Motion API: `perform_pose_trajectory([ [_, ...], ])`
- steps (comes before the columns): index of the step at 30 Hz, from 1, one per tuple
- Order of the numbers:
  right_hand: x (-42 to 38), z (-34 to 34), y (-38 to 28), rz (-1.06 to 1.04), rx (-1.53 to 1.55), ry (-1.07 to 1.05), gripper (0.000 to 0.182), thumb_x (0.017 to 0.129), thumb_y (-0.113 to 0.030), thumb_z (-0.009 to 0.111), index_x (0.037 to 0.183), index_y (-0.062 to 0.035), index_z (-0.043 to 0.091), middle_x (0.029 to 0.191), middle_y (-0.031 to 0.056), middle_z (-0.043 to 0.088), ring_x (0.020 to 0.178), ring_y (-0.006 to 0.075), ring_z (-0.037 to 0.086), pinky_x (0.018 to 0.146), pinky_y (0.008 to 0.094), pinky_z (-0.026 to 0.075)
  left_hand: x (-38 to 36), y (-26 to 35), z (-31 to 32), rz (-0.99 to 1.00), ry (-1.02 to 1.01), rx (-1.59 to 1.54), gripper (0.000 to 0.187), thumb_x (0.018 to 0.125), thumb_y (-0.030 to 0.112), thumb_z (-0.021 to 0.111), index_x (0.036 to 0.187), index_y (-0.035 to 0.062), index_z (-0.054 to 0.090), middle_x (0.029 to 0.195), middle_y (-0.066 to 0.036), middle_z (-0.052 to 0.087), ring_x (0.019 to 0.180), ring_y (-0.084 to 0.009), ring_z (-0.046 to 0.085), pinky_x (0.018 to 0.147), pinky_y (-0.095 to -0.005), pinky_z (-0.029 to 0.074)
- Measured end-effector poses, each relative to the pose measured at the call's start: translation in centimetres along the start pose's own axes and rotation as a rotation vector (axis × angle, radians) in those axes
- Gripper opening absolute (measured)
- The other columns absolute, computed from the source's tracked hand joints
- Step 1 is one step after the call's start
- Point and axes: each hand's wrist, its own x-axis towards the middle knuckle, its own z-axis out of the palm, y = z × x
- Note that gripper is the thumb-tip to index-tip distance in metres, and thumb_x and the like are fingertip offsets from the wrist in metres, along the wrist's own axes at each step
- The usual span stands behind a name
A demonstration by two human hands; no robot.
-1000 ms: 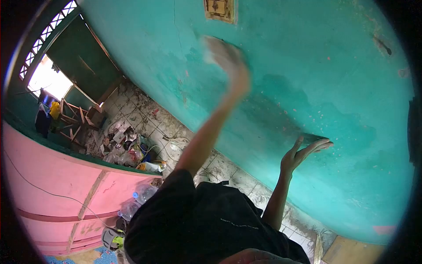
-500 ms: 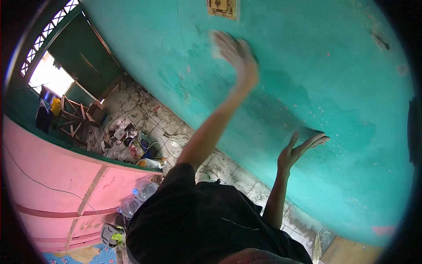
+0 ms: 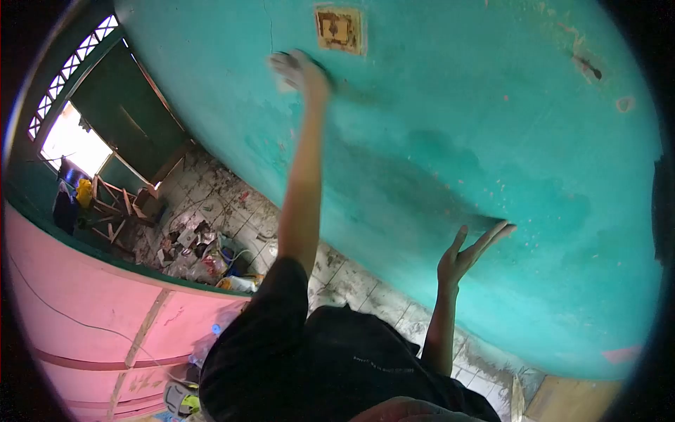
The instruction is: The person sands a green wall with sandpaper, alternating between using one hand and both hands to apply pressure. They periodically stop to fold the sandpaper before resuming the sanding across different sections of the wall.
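Observation:
My left hand (image 3: 301,70) is stretched up against the turquoise wall (image 3: 394,169), blurred by motion, just left of a wall switch plate (image 3: 340,29). Under its fingers a pale flat piece (image 3: 285,86) shows at the lower edge, pressed to the wall; whether it is paper or cloth I cannot tell. Lower and to the right, my right hand (image 3: 467,257) is open, thumb apart from straight fingers, with its fingertips at the wall. Darker damp-looking patches and small chipped spots mark the paint between and beyond the hands.
A heap of rubbish (image 3: 200,253) lies on the dirty tiled floor (image 3: 337,278) at left. Behind it are broken wooden furniture (image 3: 116,204) and a dark green door (image 3: 130,116). A low pink wall (image 3: 84,302) with a hanging cable stands at the left.
My left hand has swept left along the wall with the pale piece, to the left of the switch plate. My right hand stays open at nearly the same spot on the wall.

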Motion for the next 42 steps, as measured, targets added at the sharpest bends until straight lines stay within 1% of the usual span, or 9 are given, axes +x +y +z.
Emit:
perform_pose_trajectory([
  [5,0.0,1.5,-1.3,-0.001,0.035,0.036,0.075,0.105,-0.026,0.048,0.160,-0.0058,0.001,0.165,0.0236,-0.009,0.152,0.0419,-0.006,0.120,0.0582,0.004,-9.0,-3.7,3.2,0.345,0.022,0.202,0.075,0.105,0.035,0.040,0.158,-0.0011,0.001,0.166,-0.019,-0.004,0.154,-0.0314,-0.003,0.123,-0.0456,0.006],
  [6,0.3,2.4,-1.6,-0.027,0.062,0.047,0.075,0.105,-0.026,0.047,0.160,-0.0063,-0.001,0.165,0.0235,-0.010,0.152,0.0416,-0.007,0.119,0.0599,0.003,-13.8,7.7,2.7,-0.319,-0.395,0.734,0.068,0.105,0.027,0.037,0.159,-0.0001,0.005,0.167,-0.019,0.001,0.154,-0.0319,0.003,0.123,-0.0449,0.008],
  [8,0.7,3.2,-2.0,0.001,0.031,0.036,0.076,0.106,-0.027,0.046,0.160,-0.0065,-0.002,0.164,0.0234,-0.011,0.152,0.0412,-0.009,0.118,0.0621,0.000,-21.2,-1.0,4.3,0.329,-0.149,0.283,0.065,0.106,0.027,0.033,0.159,0.0000,0.007,0.167,-0.018,0.003,0.154,-0.0322,0.005,0.123,-0.0444,0.007],
  [16,0.4,3.0,-0.9,0.057,0.002,-0.056,0.078,0.106,-0.034,0.044,0.159,-0.0066,-0.005,0.164,0.0215,-0.016,0.152,0.0398,-0.014,0.114,0.0645,-0.010,2.9,-4.2,-0.2,0.086,0.051,0.016,0.077,0.107,0.049,0.029,0.158,-0.0001,0.000,0.166,-0.019,-0.005,0.154,-0.0320,-0.005,0.123,-0.0492,0.001],
  [20,0.2,4.1,-0.9,0.075,-0.033,-0.010,0.077,0.106,-0.036,0.042,0.160,-0.0074,-0.005,0.164,0.0209,-0.016,0.152,0.0387,-0.015,0.115,0.0636,-0.010,-20.8,0.7,3.8,0.162,-0.239,0.277,0.075,0.107,0.042,0.033,0.157,-0.0030,0.001,0.167,-0.018,-0.003,0.154,-0.0319,-0.003,0.123,-0.0499,0.002],
  [28,-0.2,2.2,0.8,0.033,-0.012,-0.121,0.080,0.105,-0.040,0.044,0.160,-0.0071,-0.005,0.165,0.0201,-0.016,0.152,0.0375,-0.016,0.116,0.0605,-0.011,4.5,-2.7,-2.3,-0.372,-0.247,-0.406,0.076,0.105,0.040,0.043,0.158,0.0000,0.006,0.166,-0.019,0.009,0.153,-0.0302,0.013,0.123,-0.0414,0.013],
  [30,-0.2,3.4,0.8,0.042,-0.007,-0.063,0.082,0.105,-0.041,0.044,0.159,-0.0064,-0.008,0.164,0.0202,-0.017,0.151,0.0384,-0.018,0.116,0.0608,-0.012,-5.5,-2.8,1.0,0.220,-0.009,-0.031,0.077,0.106,0.042,0.037,0.158,-0.0017,0.001,0.167,-0.017,0.001,0.154,-0.0301,0.002,0.123,-0.0498,0.008],
  [33,-0.2,4.6,1.6,0.041,-0.113,-0.034,0.084,0.105,-0.043,0.043,0.158,-0.0055,-0.011,0.164,0.0208,-0.019,0.150,0.0397,-0.019,0.115,0.0624,-0.013,-14.2,2.4,3.2,-0.075,-0.379,0.928,0.070,0.104,0.031,0.045,0.157,-0.0016,0.013,0.164,-0.023,0.015,0.152,-0.0309,0.018,0.123,-0.0445,0.015],
  [42,-0.2,4.6,1.1,0.071,-0.098,-0.070,0.089,0.104,-0.045,0.044,0.157,-0.0048,-0.015,0.162,0.0227,-0.022,0.149,0.0412,-0.022,0.113,0.0629,-0.015,-1.0,-3.3,-0.9,0.265,-0.051,-0.025,0.077,0.107,0.046,0.029,0.157,-0.0026,-0.001,0.166,-0.019,-0.007,0.154,-0.0315,-0.006,0.123,-0.0471,-0.003],
])
